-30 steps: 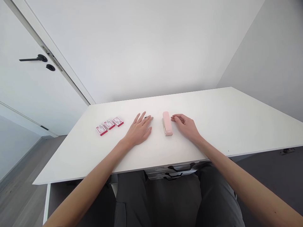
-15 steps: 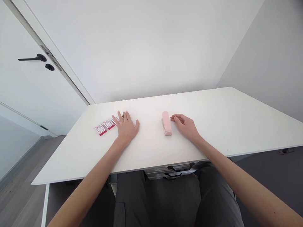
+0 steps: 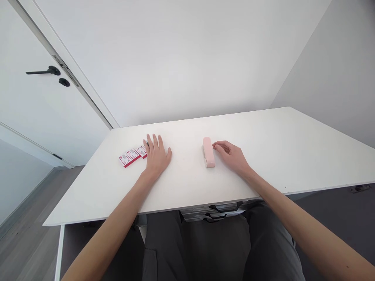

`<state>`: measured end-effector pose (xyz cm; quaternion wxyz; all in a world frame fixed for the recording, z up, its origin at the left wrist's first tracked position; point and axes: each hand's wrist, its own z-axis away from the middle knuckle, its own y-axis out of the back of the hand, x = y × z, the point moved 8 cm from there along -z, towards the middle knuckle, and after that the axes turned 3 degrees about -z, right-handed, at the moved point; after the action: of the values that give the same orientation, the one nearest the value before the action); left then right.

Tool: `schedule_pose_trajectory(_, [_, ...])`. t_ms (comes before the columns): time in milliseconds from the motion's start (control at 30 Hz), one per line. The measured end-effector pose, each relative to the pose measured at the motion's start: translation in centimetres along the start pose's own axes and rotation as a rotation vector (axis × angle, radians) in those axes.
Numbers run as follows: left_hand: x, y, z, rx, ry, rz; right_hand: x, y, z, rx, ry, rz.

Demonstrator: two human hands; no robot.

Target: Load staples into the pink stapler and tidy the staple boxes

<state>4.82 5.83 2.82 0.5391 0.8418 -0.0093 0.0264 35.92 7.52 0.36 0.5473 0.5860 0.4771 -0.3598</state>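
My left hand lies palm down on the white tabletop, fingers spread. Its outer fingers are at the right end of a row of small red-and-white boxes, the left box, the middle box and the right box. A dark thing shows partly from under those fingers; its kind is hidden. Just left of my right hand a pink stapler lies lengthwise. The right hand rests on its side with fingers curled in, fingertips close to the stapler, and nothing shows in them.
The white table has its front edge close to my lap. Under it are drawers with black handles. A wall stands behind the table, and a white door with a black handle is at the left.
My left hand has moved slightly left, and the small boxes now sit closer together, the gaps between them nearly gone. The right hand and the stapler stay in place; the view has shifted a little.
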Motion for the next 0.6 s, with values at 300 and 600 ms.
schedule_pose_trajectory(300, [4.9,0.5,1.1,-0.012,-0.349,0.198,-1.8,-1.8,1.1,-0.212,0.043,0.141])
schedule_pose_trajectory(600, [6.2,0.9,1.7,-0.071,-0.429,0.433,-2.3,-2.9,1.0,-0.286,0.141,0.295])
